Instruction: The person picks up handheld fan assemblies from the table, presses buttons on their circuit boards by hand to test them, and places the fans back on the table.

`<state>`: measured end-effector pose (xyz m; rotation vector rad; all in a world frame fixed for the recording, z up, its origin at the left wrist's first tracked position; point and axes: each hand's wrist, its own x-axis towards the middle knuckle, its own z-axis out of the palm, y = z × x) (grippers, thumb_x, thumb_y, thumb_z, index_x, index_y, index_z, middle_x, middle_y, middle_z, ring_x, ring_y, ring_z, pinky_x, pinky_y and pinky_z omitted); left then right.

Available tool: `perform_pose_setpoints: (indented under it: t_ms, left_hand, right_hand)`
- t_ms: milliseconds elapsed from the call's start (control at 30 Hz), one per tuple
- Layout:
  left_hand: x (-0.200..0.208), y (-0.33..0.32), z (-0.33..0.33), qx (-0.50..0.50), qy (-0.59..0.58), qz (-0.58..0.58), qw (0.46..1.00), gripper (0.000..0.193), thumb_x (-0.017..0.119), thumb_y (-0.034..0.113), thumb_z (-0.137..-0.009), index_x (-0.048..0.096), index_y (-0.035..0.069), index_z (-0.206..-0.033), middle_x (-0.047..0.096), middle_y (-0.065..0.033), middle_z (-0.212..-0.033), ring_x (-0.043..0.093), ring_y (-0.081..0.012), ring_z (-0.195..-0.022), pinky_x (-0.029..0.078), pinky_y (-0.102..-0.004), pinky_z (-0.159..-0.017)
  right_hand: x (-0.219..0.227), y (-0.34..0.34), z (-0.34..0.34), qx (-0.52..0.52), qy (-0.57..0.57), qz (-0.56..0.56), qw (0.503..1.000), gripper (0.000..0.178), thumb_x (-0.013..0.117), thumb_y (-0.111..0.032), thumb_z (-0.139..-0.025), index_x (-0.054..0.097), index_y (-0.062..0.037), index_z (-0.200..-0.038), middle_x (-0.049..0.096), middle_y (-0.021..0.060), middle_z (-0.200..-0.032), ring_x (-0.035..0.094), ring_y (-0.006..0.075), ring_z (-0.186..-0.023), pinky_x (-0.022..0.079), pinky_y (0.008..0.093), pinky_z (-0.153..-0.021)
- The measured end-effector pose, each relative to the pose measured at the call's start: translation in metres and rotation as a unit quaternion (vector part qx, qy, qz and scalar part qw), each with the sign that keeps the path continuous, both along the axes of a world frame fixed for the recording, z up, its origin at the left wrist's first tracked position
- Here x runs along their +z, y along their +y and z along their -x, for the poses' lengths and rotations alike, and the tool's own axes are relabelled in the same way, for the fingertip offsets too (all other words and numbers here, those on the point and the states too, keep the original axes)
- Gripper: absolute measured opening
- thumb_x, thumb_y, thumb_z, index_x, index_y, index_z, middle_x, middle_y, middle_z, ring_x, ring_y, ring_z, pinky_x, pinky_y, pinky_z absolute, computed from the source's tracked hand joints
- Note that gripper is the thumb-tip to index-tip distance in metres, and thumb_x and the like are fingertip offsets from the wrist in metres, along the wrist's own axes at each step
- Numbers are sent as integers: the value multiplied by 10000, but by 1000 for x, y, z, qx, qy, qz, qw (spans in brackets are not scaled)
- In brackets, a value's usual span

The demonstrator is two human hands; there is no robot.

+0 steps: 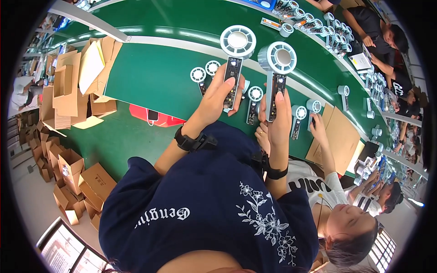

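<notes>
My left hand [215, 99] is closed around the handle of a light-blue handheld fan [237, 41], holding it upright above the green table. The thumb lies along the handle's uncovered side, where a dark circuit board shows. My right hand [280, 117] grips a second handheld fan [277, 58] in the same way, its thumb on the bared board. The two round fan heads are side by side, apart. Behind my left hand two more fans [198, 75] lie on the table. Between my hands lies another fan [255, 93], its handle also uncovered.
At right, a co-worker's hand [317, 125] reaches by a fan [313, 106] and cardboard [339, 141]. Many fans [309, 20] line the conveyor [182, 20] beyond the table [150, 77]. Cardboard boxes [68, 93] stand at left; a red stool-like thing [166, 119] is below the table edge.
</notes>
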<state>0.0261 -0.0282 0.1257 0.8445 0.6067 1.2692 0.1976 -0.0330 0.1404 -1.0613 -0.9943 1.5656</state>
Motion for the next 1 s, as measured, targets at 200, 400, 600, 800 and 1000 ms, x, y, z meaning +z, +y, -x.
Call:
perform_pose_setpoints:
  t_ms: [200,400,600,800,1000]
  left_hand:
    - [5,-2,-6,29,59,-5,998,422,346,256,-961,286,-32,-1264,496,-105,-942,492,-106,-499,398,-223,-374]
    - [6,-3,-8,47,70,0,996,352,350,255,-961,321,-19,-1181,502,-104,-949,486,-101,-492,392,-221,-374]
    - [1,-2,-3,12,64,-1,998,396,346,178,-974,229,22,-1319,491,-98,-979,508,-100,-539,397,-224,-400]
    - [4,-2,-8,31,75,3,997,298,336,229,-967,352,-4,-1153,510,-96,-935,486,-95,-497,385,-219,-370]
    - [5,1,-12,29,64,5,998,351,341,191,-974,266,21,-1272,500,-102,-970,499,-105,-526,391,-224,-388]
  right_hand:
    - [-2,-2,5,1,-5,-26,1000,439,356,-357,-969,448,15,-1185,459,23,-645,383,70,-444,285,198,-400]
    - [0,-3,8,-2,6,-9,1000,456,337,-369,-970,448,20,-1180,461,24,-647,379,68,-438,287,202,-397]
    - [3,-2,10,-3,2,-2,1000,452,339,-372,-970,447,17,-1174,461,24,-648,380,69,-439,290,202,-400]
    - [-1,-3,8,-4,-4,-16,1000,434,333,-359,-972,447,14,-1164,463,22,-653,385,68,-442,290,197,-400]
    - [-1,1,5,-2,20,2,1000,421,327,-349,-974,449,11,-1154,464,21,-655,386,65,-442,293,195,-400]
